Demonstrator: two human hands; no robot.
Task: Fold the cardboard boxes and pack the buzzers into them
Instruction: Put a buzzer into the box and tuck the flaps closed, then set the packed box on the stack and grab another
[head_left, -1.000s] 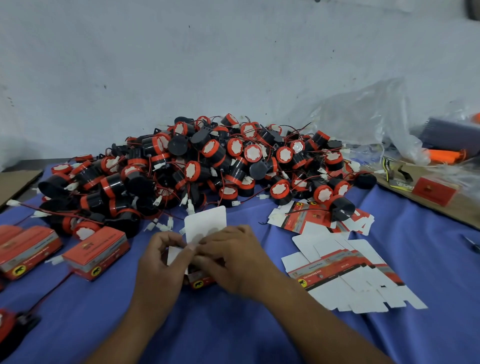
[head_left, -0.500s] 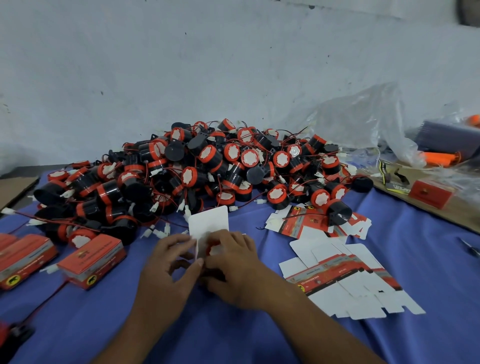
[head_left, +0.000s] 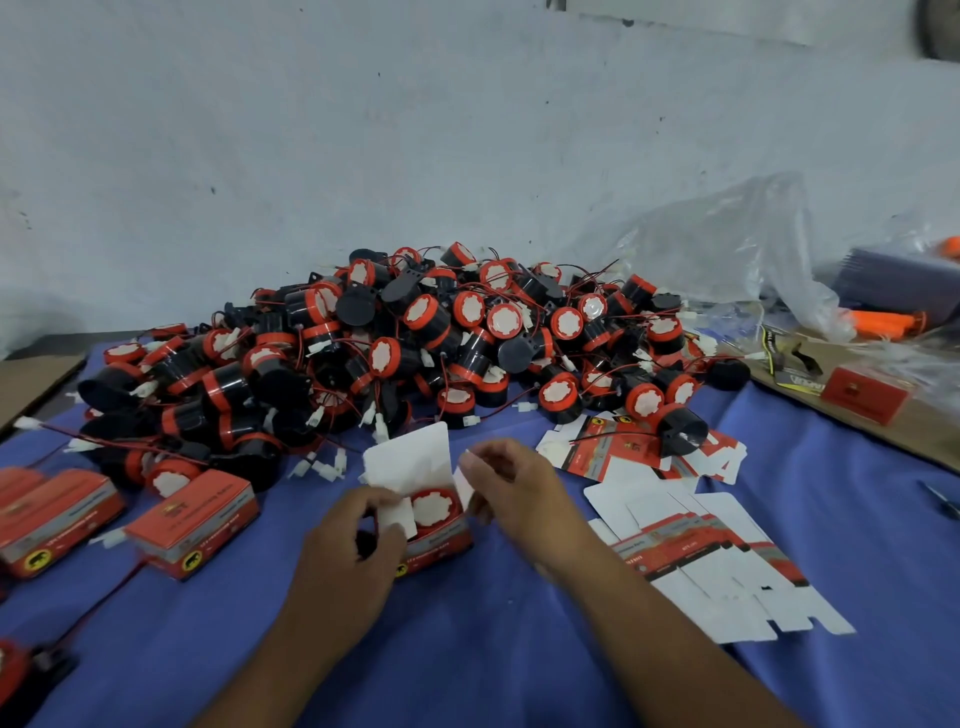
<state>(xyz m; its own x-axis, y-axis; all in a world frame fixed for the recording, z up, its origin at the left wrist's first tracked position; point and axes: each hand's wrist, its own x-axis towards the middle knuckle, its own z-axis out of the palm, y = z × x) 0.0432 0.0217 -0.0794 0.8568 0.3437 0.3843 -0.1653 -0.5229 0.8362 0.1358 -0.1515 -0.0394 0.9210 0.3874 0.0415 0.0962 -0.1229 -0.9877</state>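
Observation:
A small red cardboard box (head_left: 436, 545) stands open on the blue cloth in front of me, its white lid flap (head_left: 410, 457) raised. A red-and-black buzzer (head_left: 434, 506) sits inside it, white face up. My left hand (head_left: 353, 545) grips the box's left side and pinches its left side flap. My right hand (head_left: 514, 488) pinches the right side flap between thumb and fingers. Behind the box lies a big heap of buzzers (head_left: 415, 343) with red wires. Flat unfolded boxes (head_left: 711, 561) lie to the right.
Closed red boxes (head_left: 192, 519) sit at the left, with more at the left edge (head_left: 52, 514). A clear plastic bag (head_left: 727, 249), an orange tool (head_left: 883, 322) and a red box (head_left: 865, 395) rest on cardboard at the right. A wall rises behind.
My hands have drawn apart, uncovering the buzzer in the open box. Each hand now holds a side flap; before, both were bunched together over the box.

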